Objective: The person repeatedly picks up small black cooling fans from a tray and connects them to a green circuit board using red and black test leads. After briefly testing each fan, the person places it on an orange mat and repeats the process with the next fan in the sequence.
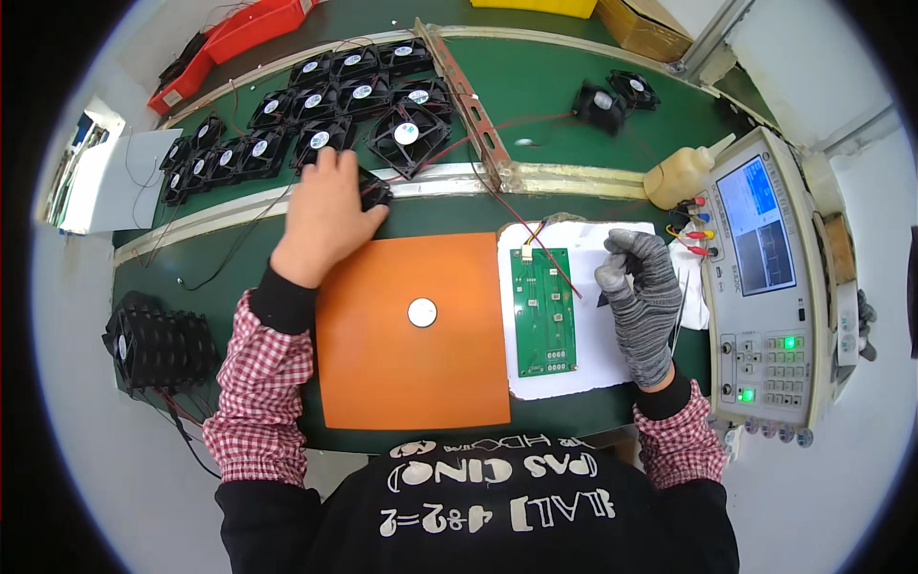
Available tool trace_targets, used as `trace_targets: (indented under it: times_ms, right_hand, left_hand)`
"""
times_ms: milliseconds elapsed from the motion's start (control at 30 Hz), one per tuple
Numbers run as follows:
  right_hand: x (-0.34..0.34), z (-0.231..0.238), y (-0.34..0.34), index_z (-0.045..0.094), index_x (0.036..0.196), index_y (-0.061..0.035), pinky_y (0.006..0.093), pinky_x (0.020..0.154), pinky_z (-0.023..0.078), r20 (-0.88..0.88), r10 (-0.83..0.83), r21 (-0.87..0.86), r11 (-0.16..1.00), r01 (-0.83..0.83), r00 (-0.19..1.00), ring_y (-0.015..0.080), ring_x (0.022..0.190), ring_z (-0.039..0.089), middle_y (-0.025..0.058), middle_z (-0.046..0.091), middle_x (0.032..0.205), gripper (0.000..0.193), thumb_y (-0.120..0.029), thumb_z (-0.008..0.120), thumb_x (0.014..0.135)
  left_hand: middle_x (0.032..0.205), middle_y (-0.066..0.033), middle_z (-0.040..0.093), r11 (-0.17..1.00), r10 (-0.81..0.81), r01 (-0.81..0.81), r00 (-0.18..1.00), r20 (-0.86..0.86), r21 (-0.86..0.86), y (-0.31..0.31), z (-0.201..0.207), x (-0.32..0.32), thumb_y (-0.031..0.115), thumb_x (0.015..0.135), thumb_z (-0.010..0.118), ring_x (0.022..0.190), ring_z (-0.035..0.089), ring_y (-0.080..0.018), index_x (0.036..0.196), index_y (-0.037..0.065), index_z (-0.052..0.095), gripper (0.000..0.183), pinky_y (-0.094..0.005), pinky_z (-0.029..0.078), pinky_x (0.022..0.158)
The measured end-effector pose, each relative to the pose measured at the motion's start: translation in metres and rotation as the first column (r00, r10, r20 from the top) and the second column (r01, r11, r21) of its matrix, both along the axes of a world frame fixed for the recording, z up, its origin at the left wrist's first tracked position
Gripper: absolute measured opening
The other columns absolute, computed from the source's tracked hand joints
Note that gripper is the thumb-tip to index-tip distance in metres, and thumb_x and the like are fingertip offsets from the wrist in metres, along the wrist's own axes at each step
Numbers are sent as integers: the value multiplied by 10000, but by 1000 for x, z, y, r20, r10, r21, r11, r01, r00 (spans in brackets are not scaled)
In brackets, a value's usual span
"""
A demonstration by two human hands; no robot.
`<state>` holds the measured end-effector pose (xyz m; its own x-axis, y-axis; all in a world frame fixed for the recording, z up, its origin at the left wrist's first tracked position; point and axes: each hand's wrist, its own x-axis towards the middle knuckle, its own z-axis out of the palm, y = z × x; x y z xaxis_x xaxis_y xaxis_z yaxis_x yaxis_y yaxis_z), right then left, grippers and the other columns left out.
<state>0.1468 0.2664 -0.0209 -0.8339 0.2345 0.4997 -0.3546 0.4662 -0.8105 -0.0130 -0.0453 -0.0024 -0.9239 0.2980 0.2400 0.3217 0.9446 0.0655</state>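
Note:
My left hand (325,212), bare, is at the front edge of the fan rows, its fingers and thumb around a black cooling fan (374,189) that it mostly hides. Just beyond its fingertips stands another black fan (318,134) with a round white label. My right hand (638,301) wears a grey knitted glove and is closed above a white pad. A small dark tip shows under its fingers; what it belongs to is hidden. Beside this hand, a green circuit board (545,330) lies on the white pad (598,368), with red and black wires (564,271) over its top end.
An orange mat (411,383) with a white disc (422,312) lies in front of me. Several fans (361,93) fill the back left; stacked fans (158,344) stand left. A metal rail (469,105) divides the bench. At right are a bottle (677,179) and a test instrument (765,287).

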Motion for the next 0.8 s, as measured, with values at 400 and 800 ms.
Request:
trace_targets:
  times_ms: [400,800]
  right_hand:
    - [23,33,-46,592,1277,-31,378,668,507,-82,456,609,727,-317,886,272,719,560,89,539,864,600,-93,749,701]
    - [3,7,-9,701,894,-9,337,736,507,344,205,67,968,-241,916,227,789,634,103,643,815,108,-72,725,810]
  left_hand:
    - [1070,-179,488,770,-465,586,786,-408,251,19,69,123,315,555,785,1002,518,-353,1112,74,581,640,-461,478,824]
    - [1147,-169,484,888,-298,327,945,-137,324,30,24,118,354,695,765,1027,561,-359,1056,22,538,541,-426,526,762]
